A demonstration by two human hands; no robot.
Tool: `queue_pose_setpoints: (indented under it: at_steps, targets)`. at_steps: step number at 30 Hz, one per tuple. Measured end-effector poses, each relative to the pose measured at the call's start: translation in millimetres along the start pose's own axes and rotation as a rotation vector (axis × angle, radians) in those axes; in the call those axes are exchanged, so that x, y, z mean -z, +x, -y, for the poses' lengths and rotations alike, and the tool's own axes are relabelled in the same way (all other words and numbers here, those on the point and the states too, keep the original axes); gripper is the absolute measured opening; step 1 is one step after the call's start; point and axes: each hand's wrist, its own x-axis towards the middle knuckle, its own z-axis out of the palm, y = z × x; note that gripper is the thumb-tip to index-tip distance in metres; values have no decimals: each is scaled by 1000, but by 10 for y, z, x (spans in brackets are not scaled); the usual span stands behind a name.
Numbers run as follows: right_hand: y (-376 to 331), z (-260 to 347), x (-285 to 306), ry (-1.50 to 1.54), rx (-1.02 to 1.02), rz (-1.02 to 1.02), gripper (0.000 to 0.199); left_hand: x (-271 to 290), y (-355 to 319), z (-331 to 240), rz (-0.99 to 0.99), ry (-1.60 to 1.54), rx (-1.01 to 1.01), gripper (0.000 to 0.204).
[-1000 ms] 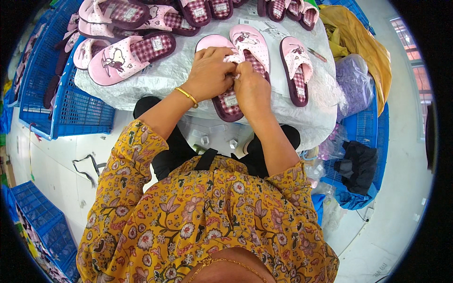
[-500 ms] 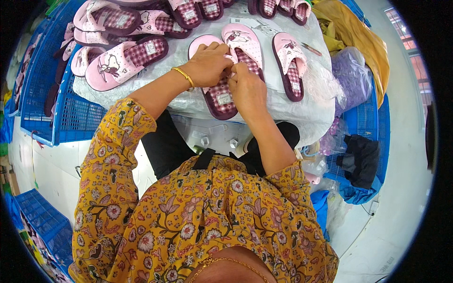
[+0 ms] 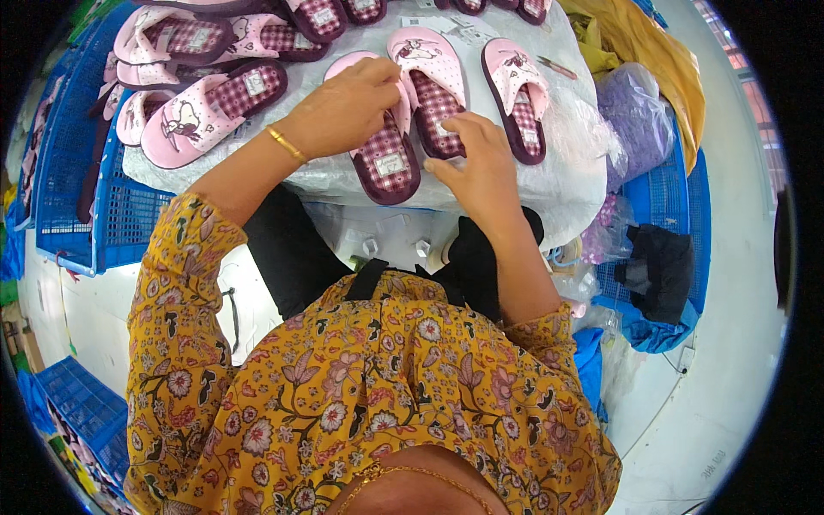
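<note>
A pink slipper [image 3: 389, 172] with a plum checked insole lies on the plastic-wrapped work surface in front of me, heel toward me. My left hand [image 3: 348, 105], a gold bangle on its wrist, curls over this slipper's upper and grips it, hiding much of the toe part. Just right of it lies a matching slipper [image 3: 425, 53] with a cartoon figure on the toe. My right hand [image 3: 482, 163] is beside that slipper's heel, thumb and fingers spread, with nothing held. Farther right sits another slipper [image 3: 525, 129].
Slippers [image 3: 210, 112] are piled at the left, with several more along the far edge. Small snips [image 3: 558, 67] and paper sheets [image 3: 446, 30] lie on the wrapped surface [image 3: 566, 184]. Blue crates [image 3: 133, 210] flank it, with a purple bag [image 3: 635, 120] and yellow cloth [image 3: 657, 60] at right.
My right hand has come away from my left and opened, moving right and toward me to the second slipper's heel. My left hand has shifted slightly left, staying on the first slipper.
</note>
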Motion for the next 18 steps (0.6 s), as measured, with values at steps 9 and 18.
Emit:
queue_pose_setpoints:
  at_steps: [9,18]
  targets:
    - [-329,-162,60,-227,92,-36,38,3,-109,-216,-256,180,30,15]
    - [98,-159,356,118,-43,187,19,1,-35,-363,-93,135,119,20]
